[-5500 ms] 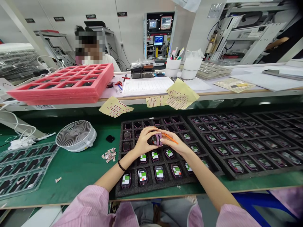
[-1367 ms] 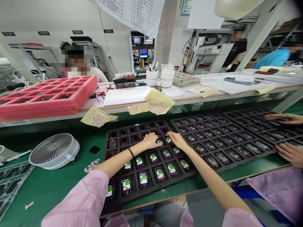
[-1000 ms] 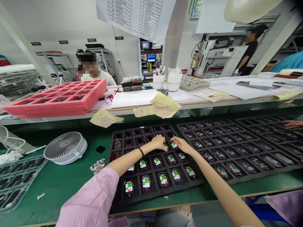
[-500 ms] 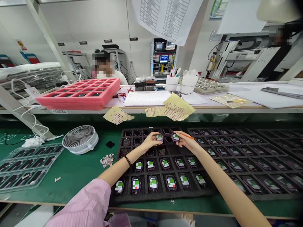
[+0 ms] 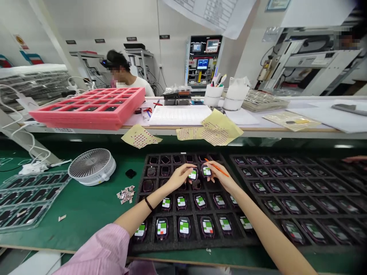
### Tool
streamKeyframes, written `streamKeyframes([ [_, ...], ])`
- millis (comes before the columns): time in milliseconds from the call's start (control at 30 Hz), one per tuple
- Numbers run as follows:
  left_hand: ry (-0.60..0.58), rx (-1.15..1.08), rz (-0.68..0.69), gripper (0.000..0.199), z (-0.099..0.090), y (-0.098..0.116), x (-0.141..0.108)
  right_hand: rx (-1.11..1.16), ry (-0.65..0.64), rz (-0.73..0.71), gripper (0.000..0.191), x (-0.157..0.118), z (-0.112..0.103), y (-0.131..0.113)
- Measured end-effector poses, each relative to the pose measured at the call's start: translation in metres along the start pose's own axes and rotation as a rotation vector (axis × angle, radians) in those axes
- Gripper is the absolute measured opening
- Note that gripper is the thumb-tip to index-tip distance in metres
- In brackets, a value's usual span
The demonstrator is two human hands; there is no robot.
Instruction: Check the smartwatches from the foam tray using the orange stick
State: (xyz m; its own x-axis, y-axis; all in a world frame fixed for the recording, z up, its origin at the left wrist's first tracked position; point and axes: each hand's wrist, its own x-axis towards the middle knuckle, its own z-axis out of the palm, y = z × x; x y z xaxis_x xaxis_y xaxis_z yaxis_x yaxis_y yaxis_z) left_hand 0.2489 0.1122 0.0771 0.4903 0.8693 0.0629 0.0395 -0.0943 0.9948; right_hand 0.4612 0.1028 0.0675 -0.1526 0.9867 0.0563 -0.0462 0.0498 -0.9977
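Observation:
Over the upper middle of a black foam tray (image 5: 200, 244), my left hand (image 5: 182, 176) grips a watch unit (image 5: 193, 174) whose screen shows green and white. Close to its right, my right hand (image 5: 218, 175) holds a second lit watch unit (image 5: 206, 171) and also an orange stick-like tool (image 5: 219, 168). The two units are side by side above the tray. Lit units lie in the two front rows of compartments, and dark-screened ones fill compartments toward the back left.
A second black tray (image 5: 252, 202) of units stands to the right. Left are a round fan (image 5: 92, 167), paper scraps (image 5: 126, 194) and a clear tray (image 5: 57, 191). A shelf behind bears a pink foam tray (image 5: 114, 118). Beyond it sits a person (image 5: 133, 82); another person's hand (image 5: 357, 158) shows far right.
The two held units have come closer together and slightly lower, the right one shifting left. The camera view has shifted, and another person's hand now shows at the far right.

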Motion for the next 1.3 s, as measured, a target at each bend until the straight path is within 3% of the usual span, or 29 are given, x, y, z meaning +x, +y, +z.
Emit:
streamKeyframes([
  [400, -0.021, -0.019, -0.01, 0.044, 0.0026, -0.0002, -0.0028, -0.028, -0.134, -0.103, 0.034, -0.0062, -0.0042, -0.0027],
  [1300, 0.008, -0.069, 0.012, 0.045, 0.0026, -0.002, -0.0017, -0.02, -0.07, -0.109, 0.026, -0.0088, 0.0031, -0.0054],
])
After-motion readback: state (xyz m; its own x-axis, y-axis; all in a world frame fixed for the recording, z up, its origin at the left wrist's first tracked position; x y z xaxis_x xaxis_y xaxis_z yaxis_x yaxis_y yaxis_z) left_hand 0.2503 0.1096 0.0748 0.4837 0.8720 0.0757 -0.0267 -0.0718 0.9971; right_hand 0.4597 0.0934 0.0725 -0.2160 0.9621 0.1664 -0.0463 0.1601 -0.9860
